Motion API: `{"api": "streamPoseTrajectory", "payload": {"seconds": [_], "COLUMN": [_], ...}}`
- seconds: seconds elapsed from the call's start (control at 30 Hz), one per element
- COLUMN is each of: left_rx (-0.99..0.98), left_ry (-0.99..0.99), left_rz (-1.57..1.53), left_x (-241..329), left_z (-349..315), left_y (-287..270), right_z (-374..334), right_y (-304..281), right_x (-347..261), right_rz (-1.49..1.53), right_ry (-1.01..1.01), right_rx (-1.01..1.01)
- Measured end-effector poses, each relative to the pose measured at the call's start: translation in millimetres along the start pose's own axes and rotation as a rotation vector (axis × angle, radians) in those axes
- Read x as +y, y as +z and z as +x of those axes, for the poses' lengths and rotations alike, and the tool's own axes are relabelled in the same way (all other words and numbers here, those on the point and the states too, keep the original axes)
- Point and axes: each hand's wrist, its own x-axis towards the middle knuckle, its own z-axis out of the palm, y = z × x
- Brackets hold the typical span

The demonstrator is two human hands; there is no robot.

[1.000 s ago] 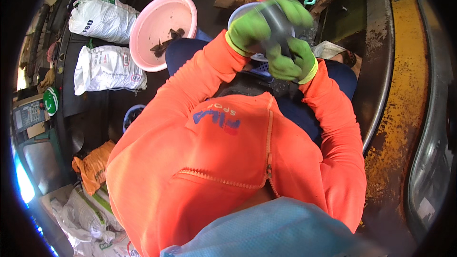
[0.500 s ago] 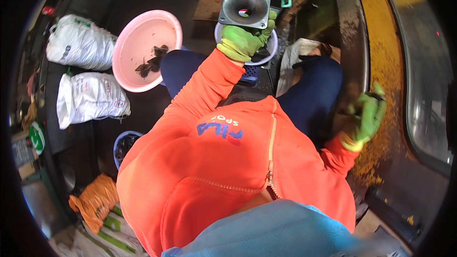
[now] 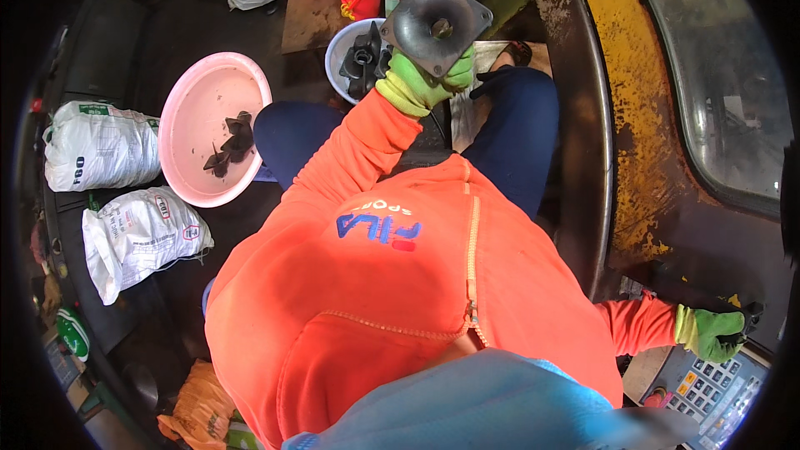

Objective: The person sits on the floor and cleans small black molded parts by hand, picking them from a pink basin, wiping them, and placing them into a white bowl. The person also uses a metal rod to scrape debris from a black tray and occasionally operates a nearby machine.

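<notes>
Black horn speaker [image 3: 437, 25]: square-flanged, held up in the green-gloved left hand [image 3: 425, 82], fingers closed around its underside, just above the blue basin [image 3: 343, 42] of similar black parts. Pink basin [image 3: 196, 129]: left of the blue basin, 2 dark pieces inside. Right hand [image 3: 712, 333]: far right of the basin, fingers curled on a small dark object beside a keypad [image 3: 708, 387].

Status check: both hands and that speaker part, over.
Left hand gripping grey horn speaker part above blue basin. Right hand out by keypad, holding something small and dark. Nothing blocking.
</notes>
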Motion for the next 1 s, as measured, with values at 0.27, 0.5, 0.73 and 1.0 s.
{"api": "streamPoseTrajectory", "payload": {"seconds": [0.27, 0.5, 0.73, 1.0], "left_rx": [0.255, 0.251, 0.254, 0.280], "left_ry": [0.754, 0.878, 0.742, 0.339], "left_rz": [1.759, 1.968, 1.871, 0.917], "left_x": [4.0, 13.3, 36.3, 38.7], "left_z": [28.1, 50.6, 39.8, 25.4], "left_y": [30.8, 30.9, 12.8, -4.8], "right_z": [21.4, 16.3, 131.8, 130.4], "right_y": [36.7, 128.1, 152.7, 278.3], "right_x": [33.4, 21.1, 170.3, 402.4], "right_rz": [-0.129, 0.019, 0.931, 0.327], "right_ry": [0.042, -0.033, 0.586, 1.078], "right_rx": [-0.026, -0.124, 0.364, 0.212]}}
